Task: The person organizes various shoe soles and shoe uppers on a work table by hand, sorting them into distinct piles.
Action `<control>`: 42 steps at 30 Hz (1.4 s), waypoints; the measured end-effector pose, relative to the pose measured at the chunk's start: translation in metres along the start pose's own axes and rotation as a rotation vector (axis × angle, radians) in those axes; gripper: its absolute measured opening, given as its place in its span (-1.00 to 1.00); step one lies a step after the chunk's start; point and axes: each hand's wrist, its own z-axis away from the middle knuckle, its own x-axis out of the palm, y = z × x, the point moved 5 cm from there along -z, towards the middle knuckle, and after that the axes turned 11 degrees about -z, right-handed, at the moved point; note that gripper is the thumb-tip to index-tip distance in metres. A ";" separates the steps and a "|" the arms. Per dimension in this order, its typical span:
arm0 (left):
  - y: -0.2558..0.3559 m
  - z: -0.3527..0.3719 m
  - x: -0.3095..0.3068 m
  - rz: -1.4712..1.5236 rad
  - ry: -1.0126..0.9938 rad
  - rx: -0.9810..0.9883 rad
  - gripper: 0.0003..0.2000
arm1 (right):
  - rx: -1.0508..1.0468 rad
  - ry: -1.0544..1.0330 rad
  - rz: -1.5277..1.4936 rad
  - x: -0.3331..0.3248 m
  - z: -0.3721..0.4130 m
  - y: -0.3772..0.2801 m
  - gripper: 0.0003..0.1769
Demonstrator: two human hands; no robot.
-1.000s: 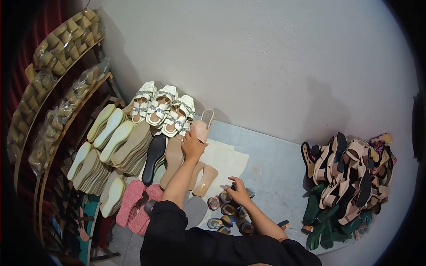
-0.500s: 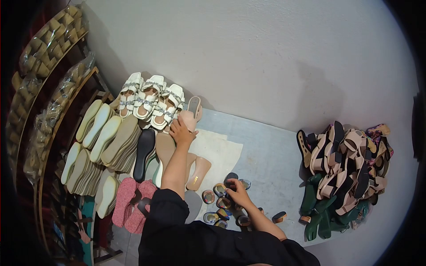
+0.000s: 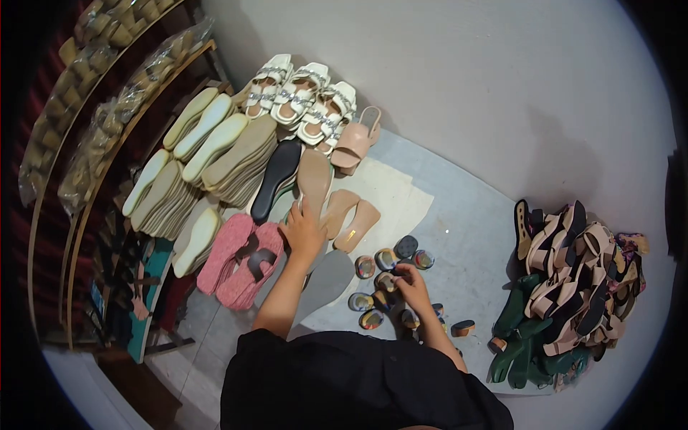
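Note:
My left hand (image 3: 304, 229) lies with its fingers apart at the lower end of a tan sole (image 3: 314, 175), beside the smaller tan pieces (image 3: 358, 225). Among several small round pieces with multicoloured rims, my right hand (image 3: 414, 287) is curled, thumb and forefinger at one round piece (image 3: 386, 282). A dark round piece (image 3: 406, 247) lies just above that hand. The pink sandal (image 3: 355, 142) stands on the sheet near the wall, untouched. Left of my left hand are a black sole (image 3: 276, 179) and pink speckled soles (image 3: 233, 258) with dark straps.
White sandals (image 3: 297, 93) stand at the back by the wall. Stacked beige soles (image 3: 240, 161) fill the left, beside shelves (image 3: 136, 100) of bagged blocks. A pile of pink and black sandals (image 3: 566, 279) and green ones (image 3: 512, 322) lies at right. A grey sole (image 3: 328, 279) lies near me.
The view has shifted, so the items appear elsewhere in it. My left hand has left the pink sandal and come back to the tan sole. My right hand stays among the round pieces.

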 end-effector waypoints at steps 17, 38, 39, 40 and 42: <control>-0.046 -0.016 0.029 0.098 0.017 0.151 -0.37 | -0.110 0.228 0.055 -0.043 0.074 -0.049 -0.64; 0.173 0.155 -0.069 0.633 0.031 0.835 -0.43 | -0.422 0.744 0.257 -0.153 0.228 -0.067 -0.13; 0.182 0.166 -0.065 0.582 0.033 0.866 -0.45 | -0.435 0.776 0.311 -0.163 0.235 -0.064 -0.14; 0.191 0.176 -0.061 0.532 0.036 0.896 -0.47 | -0.450 0.808 0.365 -0.172 0.240 -0.062 -0.15; 0.206 0.193 -0.053 0.606 -0.002 0.873 -0.55 | -0.422 0.862 0.395 -0.191 0.250 -0.062 -0.18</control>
